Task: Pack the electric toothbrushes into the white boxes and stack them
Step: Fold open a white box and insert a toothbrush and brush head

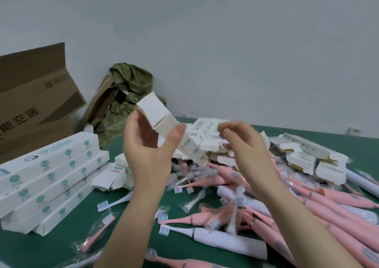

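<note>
1. A stack of closed boxes [51, 177] lies on the green worktop [30, 247], far to the left of the raised box [158, 109].
2. The left hand [147, 153] holds the raised box tilted in the air, fingers and thumb grasping its middle.
3. Just right of the raised box, not touching it, is the right hand [244, 144]. Its fingers are curled, and I cannot tell if they pinch anything.
4. Below and right of the raised box, pink and white toothbrushes [307, 202] lie in a heap.
</note>
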`<state>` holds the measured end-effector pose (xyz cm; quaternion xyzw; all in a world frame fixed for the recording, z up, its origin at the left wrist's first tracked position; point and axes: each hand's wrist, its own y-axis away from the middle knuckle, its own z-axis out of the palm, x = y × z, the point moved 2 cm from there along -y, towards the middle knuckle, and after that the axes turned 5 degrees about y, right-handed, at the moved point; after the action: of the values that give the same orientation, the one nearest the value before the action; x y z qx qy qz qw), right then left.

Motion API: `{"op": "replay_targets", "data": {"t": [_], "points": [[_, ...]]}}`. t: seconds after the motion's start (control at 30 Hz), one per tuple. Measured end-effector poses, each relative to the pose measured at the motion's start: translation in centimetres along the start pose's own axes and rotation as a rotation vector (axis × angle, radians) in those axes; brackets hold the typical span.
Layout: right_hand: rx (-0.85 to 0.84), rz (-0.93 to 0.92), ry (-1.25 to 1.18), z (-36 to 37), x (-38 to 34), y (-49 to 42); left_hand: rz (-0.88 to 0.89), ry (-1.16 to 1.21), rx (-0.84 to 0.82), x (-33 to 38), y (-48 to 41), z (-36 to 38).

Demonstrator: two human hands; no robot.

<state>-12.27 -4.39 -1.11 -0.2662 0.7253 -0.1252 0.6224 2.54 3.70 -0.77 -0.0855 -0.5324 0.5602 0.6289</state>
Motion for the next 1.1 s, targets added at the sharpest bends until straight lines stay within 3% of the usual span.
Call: {"op": "replay_targets", "data": {"t": [0.1,0.2,0.3,0.37,0.43,0.5,0.57,0.63,0.7,0.77,0.9,1.03,1.1], "points": [[-0.277,0.277,0.104,0.5,1.2,0.2,-0.178,0.452,0.044,0.3,-1.0,-0.7],[-0.453,0.403,0.052,1.0,1.4,0.4,-0.266,0.566,0.063,0.1,-0.9,-1.6],[-0.49,0.504,-0.278,0.7,0.8,0.2,-0.332,0.619,0.049,-0.2,-0.6,-2.6],[-0.377,0.513,-0.396,0.4,1.0,0.0,-0.402,0.52,0.076,-0.6,-0.4,-3.3],[-0.218,0.428,-0.209,0.1,1.4,-0.3,-0.489,0.265,0.136,-1.2,0.1,-4.1],[-0.141,0.324,0.028,-0.1,1.2,-0.2,-0.512,-0.166,0.22,-1.5,0.9,-5.0],[-0.134,0.27,0.096,0.1,0.9,0.1,-0.331,-0.591,0.167,-0.9,2.0,-5.0],[-0.137,0.178,0.148,0.4,0.4,0.3,-0.068,-0.801,-0.142,0.0,3.1,-3.3],[-0.137,0.08,0.167,0.8,0.0,0.6,0.064,-0.839,-0.483,0.1,4.1,-1.2],[-0.153,0.026,0.167,1.0,-0.5,0.8,0.147,-0.834,-0.619,0.0,4.5,0.3],[-0.263,0.06,-0.024,0.6,-1.6,0.9,0.112,-0.7,-0.594,-0.1,4.0,1.0],[-0.219,0.221,-0.313,-0.3,-2.1,0.3,0.114,-0.651,-0.53,0.5,3.4,0.0],[-0.174,0.238,-0.309,-0.2,-2.0,0.3,0.158,-0.656,-0.546,0.6,3.2,-0.4]]}}
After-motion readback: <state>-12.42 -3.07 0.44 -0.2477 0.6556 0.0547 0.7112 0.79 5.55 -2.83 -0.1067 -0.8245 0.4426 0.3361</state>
